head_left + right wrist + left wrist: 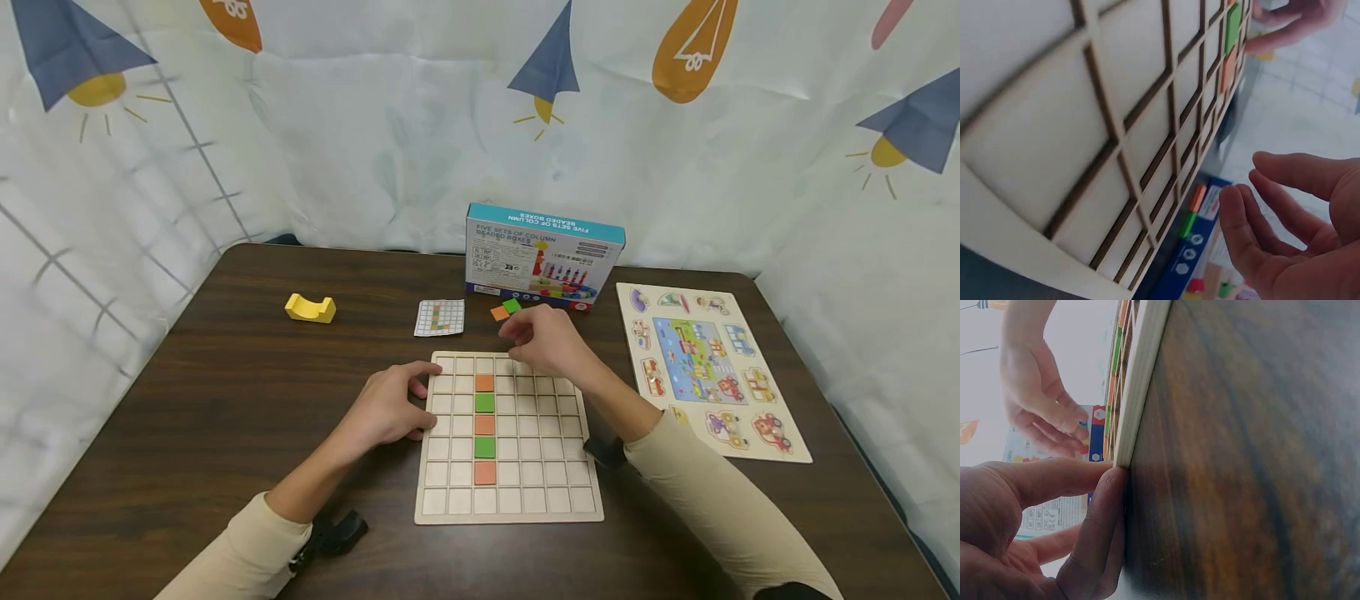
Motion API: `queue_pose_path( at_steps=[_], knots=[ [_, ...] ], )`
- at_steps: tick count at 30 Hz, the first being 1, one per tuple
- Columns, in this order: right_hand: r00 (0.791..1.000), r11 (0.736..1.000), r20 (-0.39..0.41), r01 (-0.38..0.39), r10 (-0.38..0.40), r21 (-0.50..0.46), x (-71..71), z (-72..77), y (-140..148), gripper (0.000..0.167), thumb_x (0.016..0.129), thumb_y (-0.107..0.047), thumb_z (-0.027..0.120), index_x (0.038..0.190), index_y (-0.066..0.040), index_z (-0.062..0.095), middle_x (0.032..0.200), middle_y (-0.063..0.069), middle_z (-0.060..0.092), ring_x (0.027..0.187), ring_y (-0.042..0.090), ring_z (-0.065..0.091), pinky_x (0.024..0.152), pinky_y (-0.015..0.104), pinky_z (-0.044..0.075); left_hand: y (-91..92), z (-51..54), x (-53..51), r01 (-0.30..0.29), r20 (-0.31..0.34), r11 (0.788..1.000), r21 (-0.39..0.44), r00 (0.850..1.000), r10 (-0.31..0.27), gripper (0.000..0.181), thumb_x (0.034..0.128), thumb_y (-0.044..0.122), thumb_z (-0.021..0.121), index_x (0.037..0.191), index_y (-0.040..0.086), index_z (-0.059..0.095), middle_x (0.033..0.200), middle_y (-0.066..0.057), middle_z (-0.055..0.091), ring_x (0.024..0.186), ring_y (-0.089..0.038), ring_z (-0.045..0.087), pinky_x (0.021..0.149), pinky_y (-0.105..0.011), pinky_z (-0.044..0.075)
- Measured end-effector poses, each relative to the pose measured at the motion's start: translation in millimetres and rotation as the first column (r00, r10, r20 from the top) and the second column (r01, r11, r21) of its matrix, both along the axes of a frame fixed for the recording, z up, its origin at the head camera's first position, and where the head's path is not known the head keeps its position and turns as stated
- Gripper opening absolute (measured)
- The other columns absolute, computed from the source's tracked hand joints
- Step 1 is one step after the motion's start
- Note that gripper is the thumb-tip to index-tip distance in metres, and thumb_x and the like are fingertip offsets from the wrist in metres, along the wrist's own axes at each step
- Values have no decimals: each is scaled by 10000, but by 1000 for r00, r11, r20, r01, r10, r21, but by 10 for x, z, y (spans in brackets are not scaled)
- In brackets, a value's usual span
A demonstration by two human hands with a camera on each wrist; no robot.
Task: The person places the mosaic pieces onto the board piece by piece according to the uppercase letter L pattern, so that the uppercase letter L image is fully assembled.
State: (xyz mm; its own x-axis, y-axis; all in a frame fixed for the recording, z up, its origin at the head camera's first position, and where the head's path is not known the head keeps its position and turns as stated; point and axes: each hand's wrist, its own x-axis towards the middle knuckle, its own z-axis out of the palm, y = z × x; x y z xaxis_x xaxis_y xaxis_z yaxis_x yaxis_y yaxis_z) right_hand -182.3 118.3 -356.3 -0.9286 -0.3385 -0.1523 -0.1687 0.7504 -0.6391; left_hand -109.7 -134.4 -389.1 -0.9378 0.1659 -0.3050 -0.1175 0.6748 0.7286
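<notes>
A wooden grid board (531, 475) lies flat on the table. One of its columns holds alternating orange tiles (484, 425) and green tiles (484, 447). My left hand (390, 404) rests against the board's left edge, touching it with thumb and fingertips, as the left wrist view (1079, 519) shows closely. Above the board's far edge hovers my right hand (551, 337). Its fingers are loosely bent and apart, with nothing between them in the right wrist view. Just beyond its fingertips lie a loose orange tile (499, 313) and a loose green tile (512, 306).
A small card (440, 317) printed with a coloured grid lies behind the board. Farther back stands a blue and white toy box (543, 258). On the left is a yellow curved block (310, 308); a picture puzzle board (705, 367) lies at the right, beside my right forearm.
</notes>
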Motion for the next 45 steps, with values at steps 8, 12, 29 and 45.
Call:
queue_pose_path(
  at_steps=[8, 12, 29, 45],
  knots=[
    [998, 999, -27, 52, -51, 15, -269, -60, 30, 280, 917, -44, 724, 1197, -49, 750, 1162, 147, 732, 1080, 289, 677, 952, 433, 580, 0, 1, -8, -9, 3, 1000, 8, 1000, 9, 710, 762, -38, 790, 1427, 134, 612, 1062, -135, 624, 535, -138, 688, 540, -301, 606],
    [994, 994, -17, 105, -104, 15, -352, -110, 39, 324, 936, -43, 703, 1258, -69, 732, 1253, 138, 707, 1173, 308, 655, 1000, 448, 572, 1, -6, -5, -11, 4, 1000, 13, 1000, 11, 705, 764, -35, 793, 1423, 144, 616, 1056, -127, 624, 533, -140, 688, 540, -305, 604],
    [996, 994, -12, 91, -91, 67, -490, -222, 4, 451, 959, 1, 607, 1396, -98, 658, 1454, 147, 597, 1299, 320, 598, 1061, 460, 548, 11, -3, 12, -23, 3, 1000, 19, 1000, 23, 693, 774, -46, 804, 1417, 134, 620, 1055, -133, 619, 535, -145, 680, 525, -293, 605],
    [997, 991, -23, 71, -68, 118, -515, -238, 9, 406, 875, 96, 625, 1235, -49, 744, 1174, 133, 715, 1110, 279, 648, 961, 407, 582, 9, 3, 14, -19, 9, 1000, 9, 1000, 19, 692, 784, -46, 795, 1426, 134, 613, 1067, -134, 616, 540, -142, 681, 531, -292, 602]
  ],
)
